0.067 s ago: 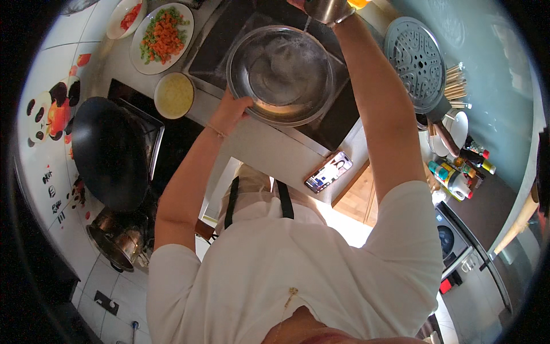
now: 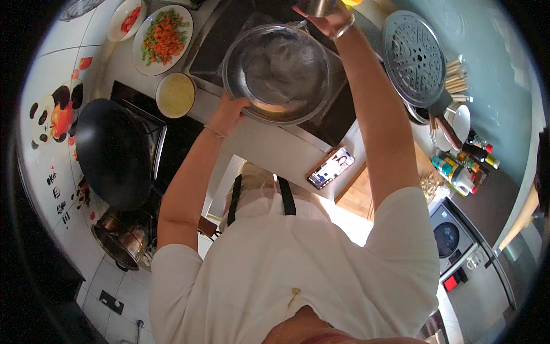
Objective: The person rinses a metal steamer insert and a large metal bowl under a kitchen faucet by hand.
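A wide, round, shiny bowl (image 2: 281,112) with clear liquid in it sits over the dark cooktop at the top middle. My left hand (image 2: 229,112) grips its lower left rim, thumb on top. At the upper edge, my right hand (image 2: 333,24) is closed around a metal cup (image 2: 317,7), which the picture edge partly cuts off. Just below the cup, by the bowl's far rim, a small glint of liquid shows.
Left of the bowl stand a bowl of pale yellow bits (image 2: 176,96), a plate of diced vegetables (image 2: 165,43) and a black wok (image 2: 112,155). A phone (image 2: 332,168) lies near the counter edge. To the right are a perforated grey disc (image 2: 413,60), chopsticks (image 2: 455,80) and bottles (image 2: 458,175).
My right hand has turned and the cup sits slightly higher, more cut off by the upper edge. The bowl and my left hand have shifted slightly left.
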{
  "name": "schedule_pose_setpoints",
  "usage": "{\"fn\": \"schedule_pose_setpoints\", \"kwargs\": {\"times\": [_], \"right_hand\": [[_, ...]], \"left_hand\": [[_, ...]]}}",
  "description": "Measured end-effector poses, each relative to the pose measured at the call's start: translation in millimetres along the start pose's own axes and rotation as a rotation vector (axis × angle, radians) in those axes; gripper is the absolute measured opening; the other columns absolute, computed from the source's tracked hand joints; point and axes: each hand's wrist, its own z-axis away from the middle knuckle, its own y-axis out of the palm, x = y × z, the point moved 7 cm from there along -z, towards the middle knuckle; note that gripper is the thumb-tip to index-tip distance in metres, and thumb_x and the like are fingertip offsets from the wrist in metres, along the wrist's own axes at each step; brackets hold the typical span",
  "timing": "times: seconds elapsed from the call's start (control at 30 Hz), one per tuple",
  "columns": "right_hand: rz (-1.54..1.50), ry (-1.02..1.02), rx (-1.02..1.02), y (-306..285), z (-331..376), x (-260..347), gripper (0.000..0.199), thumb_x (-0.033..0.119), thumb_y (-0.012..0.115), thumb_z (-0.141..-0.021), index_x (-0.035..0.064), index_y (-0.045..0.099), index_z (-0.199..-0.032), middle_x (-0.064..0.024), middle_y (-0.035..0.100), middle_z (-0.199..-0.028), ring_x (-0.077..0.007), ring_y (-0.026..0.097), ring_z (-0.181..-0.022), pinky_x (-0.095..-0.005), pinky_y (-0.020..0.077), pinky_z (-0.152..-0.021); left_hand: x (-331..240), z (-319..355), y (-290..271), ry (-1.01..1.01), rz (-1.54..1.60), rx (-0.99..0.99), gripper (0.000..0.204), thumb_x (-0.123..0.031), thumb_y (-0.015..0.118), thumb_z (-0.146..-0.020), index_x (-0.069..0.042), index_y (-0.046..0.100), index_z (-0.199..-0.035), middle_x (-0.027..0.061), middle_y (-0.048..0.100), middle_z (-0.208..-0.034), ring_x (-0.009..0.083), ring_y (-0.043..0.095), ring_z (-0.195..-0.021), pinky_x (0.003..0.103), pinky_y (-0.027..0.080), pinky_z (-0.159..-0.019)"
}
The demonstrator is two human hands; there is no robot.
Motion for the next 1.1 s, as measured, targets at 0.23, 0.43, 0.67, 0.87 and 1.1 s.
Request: {"fn": "schedule_pose_setpoints", "kwargs": {"times": [0.23, 0.43, 0.67, 0.87, 1.1], "right_hand": [[1.305, 0.142, 0.083, 22.2, 126.7, -46.1, 0.038, 0.008, 0.051, -0.082, 0.0146, 0.047, -0.12, -0.0109, 0.048, -0.122, -0.0252, 0.045, -0.112, -0.0367, 0.0367, -0.095], [1.794, -0.011, 0.444, 39.6, 149.6, -90.0, 0.046, 0.011, 0.054, -0.079, 0.02, 0.045, -0.123, -0.0127, 0.039, -0.13, -0.0321, 0.038, -0.118, -0.0405, 0.0356, -0.096], [1.972, 0.031, 0.653, 51.1, 179.5, -112.4, 0.035, 0.016, 0.053, -0.079, 0.0155, 0.054, -0.113, -0.0099, 0.043, -0.126, -0.0292, 0.041, -0.115, -0.0391, 0.0375, -0.094], [1.941, 0.143, 0.608, 53.2, 200.9, -118.2, 0.038, 0.024, 0.045, -0.083, 0.0158, 0.049, -0.12, -0.0102, 0.041, -0.129, -0.0321, 0.039, -0.117, -0.0455, 0.0331, -0.097], [1.836, 0.315, 0.666, 77.2, 215.9, -149.6, 0.045, 0.029, 0.039, -0.087, 0.0127, 0.04, -0.128, -0.0161, 0.029, -0.136, -0.0356, 0.025, -0.126, -0.0488, 0.0272, -0.1]], "left_hand": [[10.5, 14.7, -18.0, -0.078, -0.247, -0.177, 0.043, -0.005, 0.054, -0.078, -0.008, 0.035, -0.117, 0.0071, 0.05, -0.092, 0.0155, 0.045, -0.066, 0.033, 0.046, -0.067], [18.8, 41.1, -8.1, 0.03, -0.004, -0.186, 0.034, -0.01, 0.055, -0.08, -0.007, 0.041, -0.11, 0.0067, 0.05, -0.088, 0.0144, 0.043, -0.062, 0.034, 0.042, -0.063], [48.8, 41.6, -24.9, 0.065, 0.019, -0.175, 0.038, -0.01, 0.057, -0.078, -0.011, 0.039, -0.112, 0.0084, 0.053, -0.099, 0.0186, 0.051, -0.073, 0.034, 0.045, -0.062], [49.2, 41.3, -30.6, 0.02, -0.157, -0.34, 0.033, -0.011, 0.061, -0.076, -0.004, 0.046, -0.104, 0.0114, 0.054, -0.102, 0.0223, 0.054, -0.078, 0.034, 0.047, -0.059], [70.7, 27.7, -51.4, 0.004, -0.196, -0.51, 0.037, -0.008, 0.063, -0.073, 0.0, 0.046, -0.105, 0.0131, 0.056, -0.086, 0.0207, 0.052, -0.058, 0.031, 0.043, -0.045]]}}
